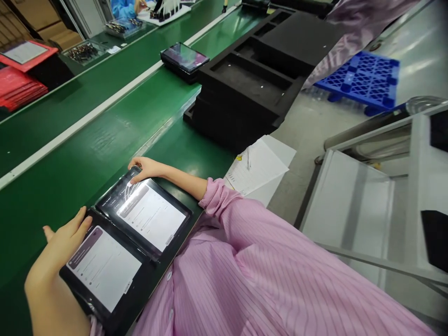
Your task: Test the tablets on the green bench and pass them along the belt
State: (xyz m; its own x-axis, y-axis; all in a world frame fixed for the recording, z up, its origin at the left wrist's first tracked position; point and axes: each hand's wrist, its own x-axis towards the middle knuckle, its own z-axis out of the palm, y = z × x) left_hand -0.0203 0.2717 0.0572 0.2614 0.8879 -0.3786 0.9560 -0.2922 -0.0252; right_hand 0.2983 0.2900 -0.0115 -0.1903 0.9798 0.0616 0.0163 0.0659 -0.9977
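Note:
Two tablets with lit white pages lie side by side at the table's near edge, in black surrounds with a glossy film-like sheen. My left hand (pixel 66 242) rests at the far edge of the left tablet (pixel 105 270), fingers spread, two fingertips close to its top border. On the right tablet (pixel 154 217), my right hand (pixel 145 169) grips the far edge, the thumb on the glass and the other fingers curled over the border. Glare and curved white lines show on the screen beneath that thumb. The undersides of both tablets are hidden.
Stacked black foam trays (pixel 245 93) stand at the back right, beside a pile of tablets (pixel 185 58). Papers (pixel 259 163) overhang the green table's (pixel 105 135) edge. Red folders (pixel 21 88) lie far left. A blue pallet (pixel 364 79) and a grey-framed cart (pixel 353 200) are on the right.

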